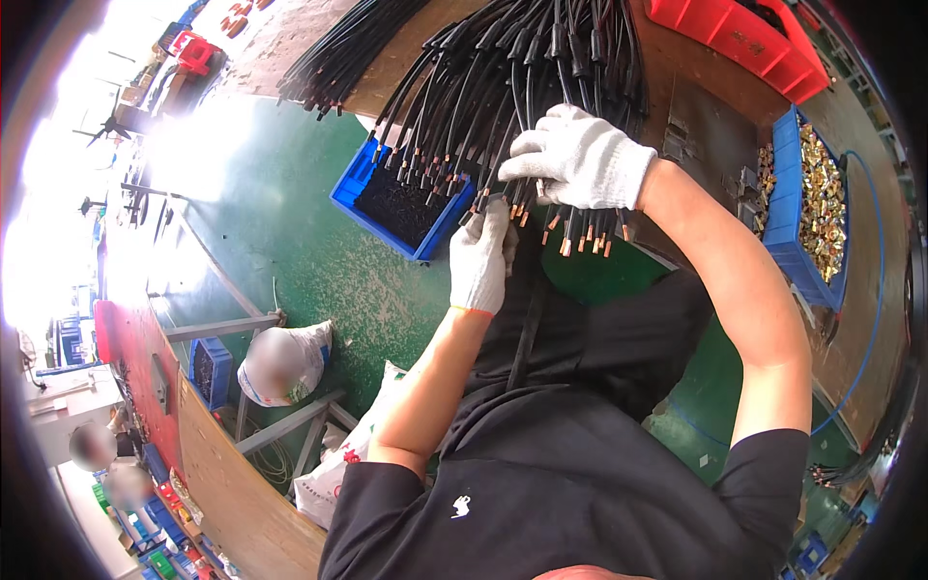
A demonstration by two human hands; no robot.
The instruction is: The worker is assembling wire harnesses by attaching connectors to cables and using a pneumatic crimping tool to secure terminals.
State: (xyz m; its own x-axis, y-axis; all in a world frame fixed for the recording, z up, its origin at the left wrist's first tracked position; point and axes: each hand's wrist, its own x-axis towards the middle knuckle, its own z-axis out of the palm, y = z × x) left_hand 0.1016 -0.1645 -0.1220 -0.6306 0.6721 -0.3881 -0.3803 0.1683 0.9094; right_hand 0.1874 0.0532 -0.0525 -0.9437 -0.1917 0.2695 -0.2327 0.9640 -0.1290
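Black cables, grasped by both hands, overhang a blue bin of black pieces.

Yr white knit gloves look rough matt cloth; yr black plastic-sheathed cables smooth, semi-gloss, w/ shiny copper-coloured metal tips; small gold-coloured metal fittings glossy; blue rectangular plastic bin smooth.

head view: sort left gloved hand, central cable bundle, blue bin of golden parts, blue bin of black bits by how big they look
1. Central cable bundle
2. Blue bin of golden parts, blue bin of black bits: too alike to rank
3. Left gloved hand
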